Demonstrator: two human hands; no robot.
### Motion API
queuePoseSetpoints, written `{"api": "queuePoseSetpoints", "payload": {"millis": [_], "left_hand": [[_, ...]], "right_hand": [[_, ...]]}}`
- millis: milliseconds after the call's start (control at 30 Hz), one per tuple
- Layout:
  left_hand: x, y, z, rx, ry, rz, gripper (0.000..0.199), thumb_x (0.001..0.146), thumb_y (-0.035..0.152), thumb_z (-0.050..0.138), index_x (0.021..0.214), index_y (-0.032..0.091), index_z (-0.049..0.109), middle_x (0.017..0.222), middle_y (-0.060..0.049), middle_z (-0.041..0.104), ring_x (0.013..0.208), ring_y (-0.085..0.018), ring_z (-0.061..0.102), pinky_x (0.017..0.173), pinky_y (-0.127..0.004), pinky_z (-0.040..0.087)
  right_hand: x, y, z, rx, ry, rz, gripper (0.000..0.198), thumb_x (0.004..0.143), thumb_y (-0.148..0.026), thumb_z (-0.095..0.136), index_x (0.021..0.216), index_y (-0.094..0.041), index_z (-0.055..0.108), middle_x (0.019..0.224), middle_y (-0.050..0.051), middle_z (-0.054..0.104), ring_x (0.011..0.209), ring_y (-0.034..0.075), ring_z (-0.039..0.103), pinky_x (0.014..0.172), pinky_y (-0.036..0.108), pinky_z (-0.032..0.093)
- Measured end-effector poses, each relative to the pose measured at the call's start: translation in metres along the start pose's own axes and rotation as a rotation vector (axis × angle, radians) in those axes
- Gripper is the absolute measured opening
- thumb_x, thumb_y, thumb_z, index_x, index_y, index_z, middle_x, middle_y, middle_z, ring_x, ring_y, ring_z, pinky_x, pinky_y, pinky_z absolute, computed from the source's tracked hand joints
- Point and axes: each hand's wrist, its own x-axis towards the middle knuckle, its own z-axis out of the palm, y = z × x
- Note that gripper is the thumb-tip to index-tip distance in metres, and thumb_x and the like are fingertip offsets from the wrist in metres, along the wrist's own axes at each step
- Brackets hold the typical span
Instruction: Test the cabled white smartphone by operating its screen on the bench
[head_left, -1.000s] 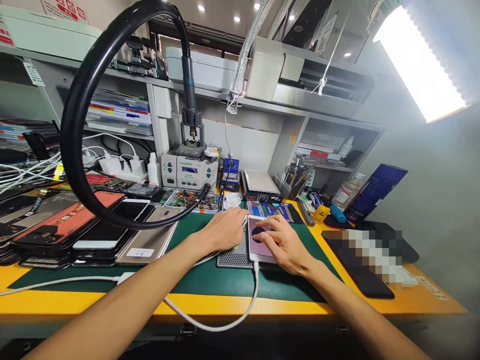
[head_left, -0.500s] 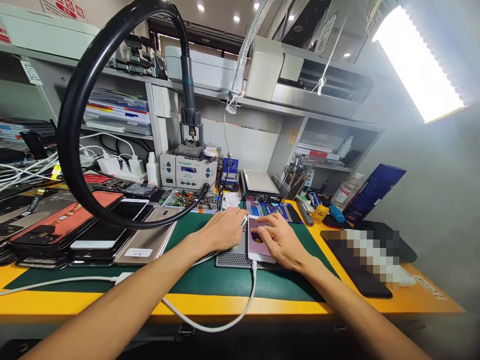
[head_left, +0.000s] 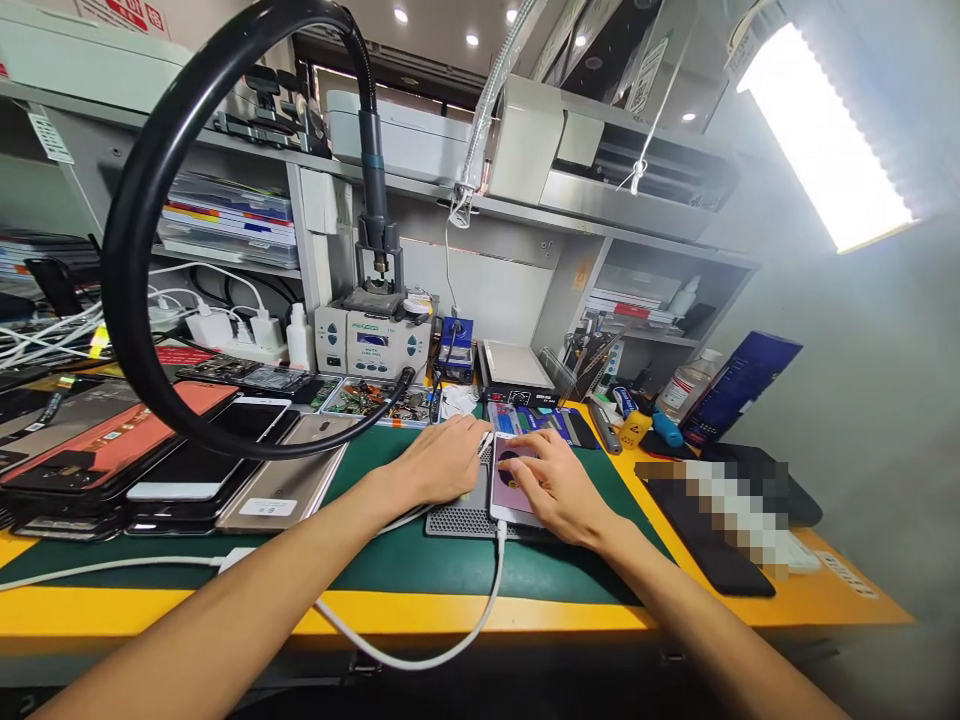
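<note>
A white-framed smartphone [head_left: 510,508] lies with its screen lit pinkish on a grey perforated plate [head_left: 461,522]. My right hand [head_left: 555,485] reaches over it from the right, index finger and thumb apart above the screen; whether they touch the glass is unclear. The phone's right side is covered by this hand. A white charging cable [head_left: 501,570] is plugged into its lower end. Just left of the phone, my left hand [head_left: 446,460] is curled closed, a white cable end [head_left: 486,443] showing at its fingertips. Another stretch of white cable runs under that wrist.
Several phones [head_left: 281,480] lie stacked on the left of the green mat [head_left: 390,570]. A thick black hose [head_left: 124,250] loops from the rework station [head_left: 367,340]. Behind the hands stands a heating plate [head_left: 517,365]. Bottles [head_left: 690,385] and a dark slab [head_left: 712,540] are at right.
The whole view shifts slightly, with things appearing a little further left. Both hands keep nearly the same place by the phone, the right finger and thumb moving only slightly.
</note>
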Motion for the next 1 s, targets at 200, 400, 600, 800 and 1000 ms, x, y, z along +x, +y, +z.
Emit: {"api": "queuePoseSetpoints", "payload": {"millis": [200, 400, 600, 800, 1000], "left_hand": [[0.0, 0.0, -0.001, -0.006, 0.002, 0.007, 0.046, 0.092, 0.014, 0.039, 0.136, 0.013, 0.054, 0.124, -0.013, 0.064, 0.118, -0.028, 0.06, 0.1, -0.043, 0.049], [-0.001, -0.001, 0.0, -0.004, 0.01, 0.015, 0.045, 0.092, 0.014, 0.04, 0.135, 0.013, 0.054, 0.125, -0.013, 0.064, 0.117, -0.028, 0.06, 0.1, -0.044, 0.049], [0.0, -0.001, 0.002, -0.001, 0.007, 0.011, 0.047, 0.092, 0.013, 0.039, 0.136, 0.014, 0.054, 0.125, -0.013, 0.064, 0.12, -0.028, 0.059, 0.101, -0.043, 0.049], [0.0, -0.002, 0.001, -0.006, 0.004, 0.009, 0.046, 0.091, 0.013, 0.04, 0.135, 0.014, 0.055, 0.125, -0.013, 0.065, 0.119, -0.028, 0.06, 0.1, -0.042, 0.049], [0.0, -0.002, -0.001, 0.015, -0.019, -0.004, 0.041, 0.092, 0.014, 0.04, 0.129, 0.015, 0.058, 0.121, -0.012, 0.066, 0.117, -0.027, 0.06, 0.099, -0.04, 0.049]], "right_hand": [[-0.006, 0.016, -0.003, -0.028, 0.077, 0.105, 0.035, 0.1, -0.026, 0.048, 0.093, -0.022, 0.081, 0.112, 0.01, 0.07, 0.108, 0.028, 0.054, 0.094, 0.051, 0.048], [-0.012, -0.004, -0.004, 0.075, 0.05, -0.076, 0.034, 0.1, -0.024, 0.047, 0.096, -0.023, 0.081, 0.115, 0.009, 0.07, 0.108, 0.026, 0.054, 0.094, 0.047, 0.049], [0.002, 0.013, 0.0, -0.034, 0.007, 0.164, 0.038, 0.103, -0.03, 0.043, 0.104, -0.025, 0.081, 0.122, 0.01, 0.068, 0.113, 0.028, 0.054, 0.1, 0.052, 0.045], [-0.015, 0.015, -0.01, 0.12, 0.047, 0.057, 0.035, 0.098, -0.025, 0.049, 0.09, -0.025, 0.083, 0.118, 0.007, 0.071, 0.111, 0.027, 0.054, 0.097, 0.047, 0.047], [-0.001, 0.008, -0.003, 0.061, -0.011, 0.115, 0.039, 0.103, -0.031, 0.043, 0.102, -0.028, 0.082, 0.124, 0.008, 0.069, 0.115, 0.028, 0.053, 0.101, 0.05, 0.044]]}}
